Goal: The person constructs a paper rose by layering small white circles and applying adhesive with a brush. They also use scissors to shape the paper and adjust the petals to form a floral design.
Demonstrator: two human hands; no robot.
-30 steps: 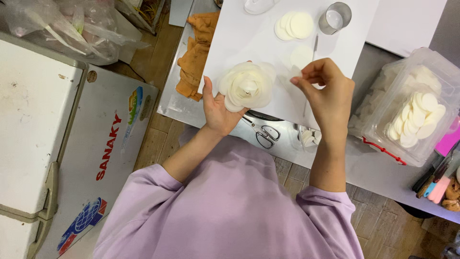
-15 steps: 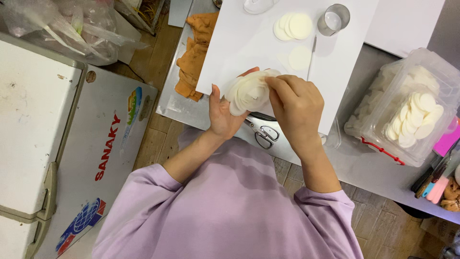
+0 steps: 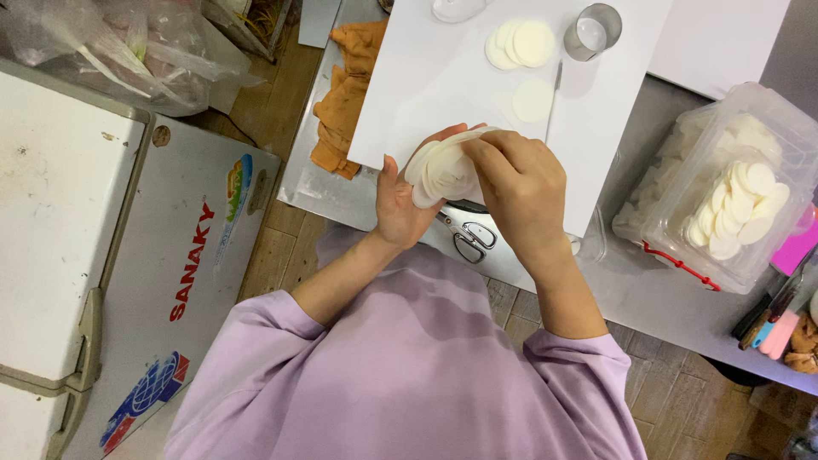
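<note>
Clear plastic tub [image 3: 682, 204] on the right is full of pale round discs [image 3: 740, 209], stacked and overlapping. A small metal ring cup [image 3: 594, 31] stands on the white board [image 3: 426, 77] next to a few loose discs [image 3: 520, 43]. The rosette of white discs [image 3: 443, 170] sits cupped in the left hand [image 3: 400, 200], layered like petals, just above the board's near edge. Right hand [image 3: 520, 183] fingers are pinched together on its rim.

Left hand [image 3: 400, 200] cupped palm-up, right hand [image 3: 520, 183] curled over it (fingers pinching)
</note>
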